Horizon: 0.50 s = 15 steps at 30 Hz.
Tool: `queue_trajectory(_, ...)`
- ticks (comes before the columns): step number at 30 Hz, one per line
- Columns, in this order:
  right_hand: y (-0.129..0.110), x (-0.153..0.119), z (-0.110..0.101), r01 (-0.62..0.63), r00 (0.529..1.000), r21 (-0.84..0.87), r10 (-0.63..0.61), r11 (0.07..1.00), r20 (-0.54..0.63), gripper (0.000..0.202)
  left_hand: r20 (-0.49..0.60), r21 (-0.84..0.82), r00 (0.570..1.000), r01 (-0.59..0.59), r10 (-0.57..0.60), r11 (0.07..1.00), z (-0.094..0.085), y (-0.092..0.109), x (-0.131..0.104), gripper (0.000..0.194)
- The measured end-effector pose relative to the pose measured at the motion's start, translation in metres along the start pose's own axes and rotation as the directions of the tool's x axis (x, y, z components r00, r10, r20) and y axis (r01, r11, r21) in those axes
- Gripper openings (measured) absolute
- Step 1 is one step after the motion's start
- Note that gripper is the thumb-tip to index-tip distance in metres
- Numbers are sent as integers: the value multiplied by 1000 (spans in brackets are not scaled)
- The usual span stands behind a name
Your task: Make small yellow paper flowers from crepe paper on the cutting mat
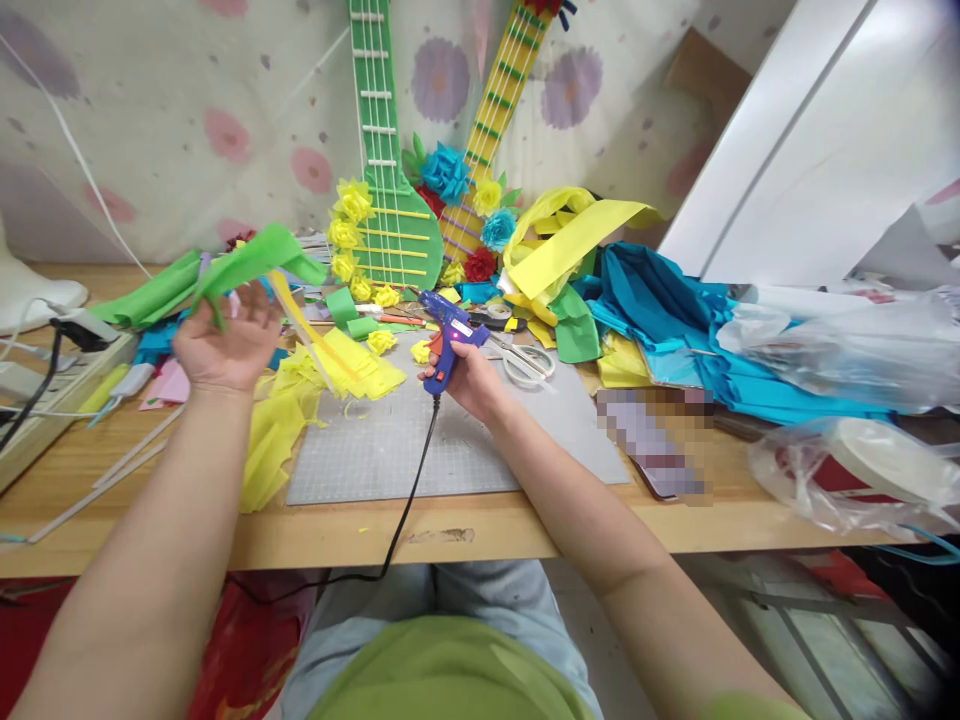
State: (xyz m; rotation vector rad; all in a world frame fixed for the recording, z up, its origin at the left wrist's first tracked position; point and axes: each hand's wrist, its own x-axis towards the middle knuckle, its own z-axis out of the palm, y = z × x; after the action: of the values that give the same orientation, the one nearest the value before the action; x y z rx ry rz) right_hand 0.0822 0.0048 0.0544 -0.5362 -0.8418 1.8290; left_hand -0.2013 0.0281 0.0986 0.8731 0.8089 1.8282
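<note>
My left hand is raised at the left with its fingers curled round the lower part of a green crepe paper piece, which stretches up and to the right. My right hand grips a blue glue gun, its nozzle pointing up and left over the grey cutting mat. A black cord hangs from the gun's handle. Yellow paper pieces lie between my hands. White-handled scissors rest just right of the gun.
Two paper guitars, one green and one yellow, lean at the back. Blue paper, a phone and a bagged roll lie right; a power strip stands left.
</note>
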Motion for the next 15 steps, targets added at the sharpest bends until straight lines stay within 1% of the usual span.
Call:
queue_trajectory(2, -2, 0, -1, 12, 1000, -12, -12, 1000, -16, 15, -114, 75, 991, -65, 74, 995, -14, 20, 14, 20)
queue_trajectory(3, -4, 0, -1, 12, 1000, -13, -12, 1000, -26, 15, -151, 127, 982, -93, 112, 987, -20, 31, 19, 20)
queue_trajectory(4, -5, 0, -1, 9, 999, -11, -10, 1000, -37, 15, -171, 222, 972, -119, 159, 968, -25, 41, 23, 19)
queue_trajectory(6, -7, 0, -2, 3, 998, -7, -3, 1000, -59, 14, -175, 414, 956, -144, 234, 899, -31, 60, 29, 21)
queue_trajectory(8, -8, 0, -2, 3, 997, -12, -4, 1000, -73, 15, -189, 509, 946, -134, 262, 851, -35, 73, 33, 28)
queue_trajectory(9, -9, 0, -2, 8, 997, -20, -9, 1000, -78, 15, -199, 521, 948, -112, 247, 846, -37, 78, 35, 32)
queue_trajectory(11, -10, 0, -4, 19, 996, -40, -23, 999, -90, 15, -234, 482, 955, -50, 183, 875, -41, 80, 44, 37)
queue_trajectory(12, -11, 0, -5, 29, 995, -53, -34, 998, -95, 16, -273, 435, 952, -6, 139, 901, -44, 79, 50, 37)
queue_trajectory(14, -13, 0, -9, 55, 993, -99, -65, 994, -101, 19, -368, 326, 928, 72, 57, 942, -52, 69, 65, 33)
queue_trajectory(15, -14, -1, -12, 71, 991, -133, -85, 989, -101, 21, -400, 332, 916, 126, 18, 935, -57, 62, 73, 29)
